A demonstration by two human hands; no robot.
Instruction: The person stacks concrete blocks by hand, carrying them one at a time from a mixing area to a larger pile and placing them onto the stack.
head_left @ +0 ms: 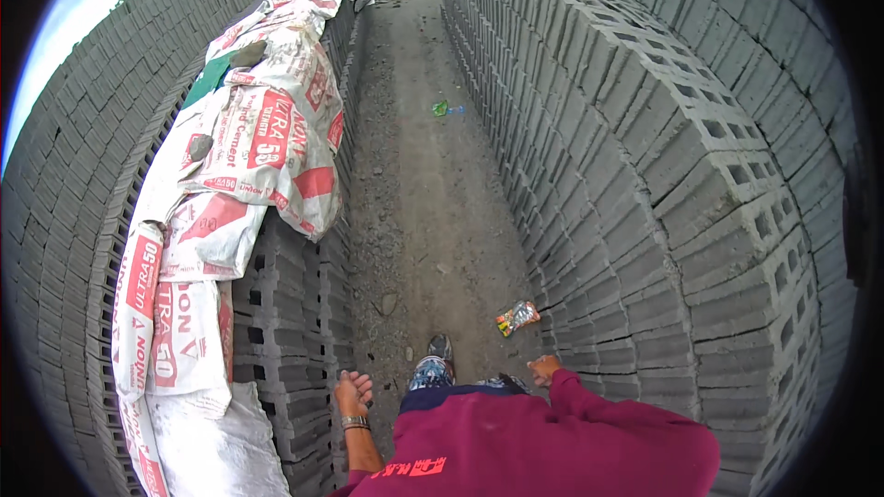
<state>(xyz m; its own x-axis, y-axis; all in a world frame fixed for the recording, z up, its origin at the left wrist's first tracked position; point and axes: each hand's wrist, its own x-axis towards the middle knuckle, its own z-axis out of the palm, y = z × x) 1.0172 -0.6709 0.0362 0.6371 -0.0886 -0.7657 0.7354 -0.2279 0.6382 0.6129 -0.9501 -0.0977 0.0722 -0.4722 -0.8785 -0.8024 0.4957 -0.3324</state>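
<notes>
Left to right.

1. Left block stack [74,184]: grey hollow concrete blocks in tight courses, curving with the lens. The holes face the aisle on the near end.

2. Sacks [249,138]: empty white woven sacks with red print, draped along the top of the left stack and hanging over its aisle face. Judged to be laid there as a cover for the blocks. A green sheet [210,78] shows under them further up.

3. Left hand [353,393]: bare, hanging beside the lower blocks of the left stack, near them but apparently not touching. Fingers loosely curled, holding nothing. A metal band [354,422] sits on the wrist.

4. Aisle [414,175]: a narrow strip of bare earth and gravel between the two stacks, running away from the person. One shoe [433,364] is forward on it, mid-step as it looks.

5. Green scrap [442,109]: small litter, far along the aisle.

6. Wrapper [517,317]: bright crumpled packet on the ground, just beside the foot of the right stack and the nearest loose thing to the right hand.

7. Right hand [543,369]: emerges from a maroon sleeve [599,414], close to the right stack's base. Fingers bent inward, nothing in them; whether it brushes the blocks cannot be told.

8. Right block stack [700,184]: taller wall of the same blocks, holes showing along the top courses.
</notes>
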